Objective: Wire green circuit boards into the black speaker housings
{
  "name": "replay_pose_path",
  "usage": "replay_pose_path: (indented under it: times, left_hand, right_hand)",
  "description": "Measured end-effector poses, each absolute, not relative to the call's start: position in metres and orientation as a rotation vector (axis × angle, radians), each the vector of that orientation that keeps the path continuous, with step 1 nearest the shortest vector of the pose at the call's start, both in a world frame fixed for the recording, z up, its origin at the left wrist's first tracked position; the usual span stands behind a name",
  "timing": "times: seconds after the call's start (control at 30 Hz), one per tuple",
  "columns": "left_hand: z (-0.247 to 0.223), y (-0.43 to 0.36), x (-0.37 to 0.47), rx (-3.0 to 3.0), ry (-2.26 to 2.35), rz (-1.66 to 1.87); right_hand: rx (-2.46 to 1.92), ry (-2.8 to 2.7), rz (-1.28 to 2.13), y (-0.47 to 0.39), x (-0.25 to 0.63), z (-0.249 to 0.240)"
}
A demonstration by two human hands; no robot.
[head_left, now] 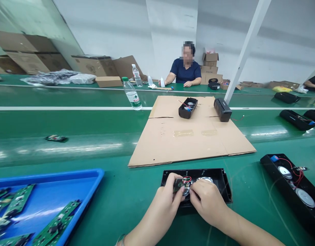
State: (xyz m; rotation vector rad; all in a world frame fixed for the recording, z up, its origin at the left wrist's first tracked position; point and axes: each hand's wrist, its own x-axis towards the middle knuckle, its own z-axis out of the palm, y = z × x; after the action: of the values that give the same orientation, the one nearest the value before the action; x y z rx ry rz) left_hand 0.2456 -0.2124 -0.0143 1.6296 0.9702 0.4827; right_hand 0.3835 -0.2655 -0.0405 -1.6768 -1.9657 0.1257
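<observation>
A black speaker housing (225, 186) lies open on the green table in front of me, with round silver speaker drivers inside. Over its left half, my left hand (170, 194) pinches a small green circuit board (178, 185) between thumb and fingers. Red wires (187, 179) curl at the board's right end. My right hand (207, 196) is closed at that end, fingertips by the wires; what exactly they grip is too small to tell.
On the left stands a blue tray (96, 176) of circuit boards. Another open housing (288, 184) is at the right. A cardboard sheet (190, 147) bearing two housings lies ahead, a bottle (133, 95) beside it. A person (186, 70) sits across.
</observation>
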Motion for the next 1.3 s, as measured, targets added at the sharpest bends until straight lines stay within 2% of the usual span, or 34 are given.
replay_pose_path:
  times: [0.57, 0.77, 1.03, 1.2, 1.3]
  left_hand:
    - [-0.004, -0.213, 0.244, 1.972, 0.928, 0.414]
    - [-0.004, -0.212, 0.244, 1.877, 0.894, 0.462]
    - [-0.006, -0.213, 0.245, 1.818, 0.873, 0.493]
    - [-0.005, -0.211, 0.244, 1.876, 1.025, 0.49]
    - [-0.005, -0.208, 0.243, 1.846, 1.064, 0.499]
  right_hand:
    - [-1.686, -1.796, 0.109, -0.268, 0.388, -0.047]
    - [-1.625, -1.945, 0.236, -0.267, 0.388, -0.036]
    - [-1.632, -1.949, 0.208, -0.267, 0.388, -0.044]
    - [-1.691, -1.968, 0.234, -0.266, 0.397, -0.037]
    - [-1.778, -2.17, 0.23, -0.268, 0.41, -0.03]
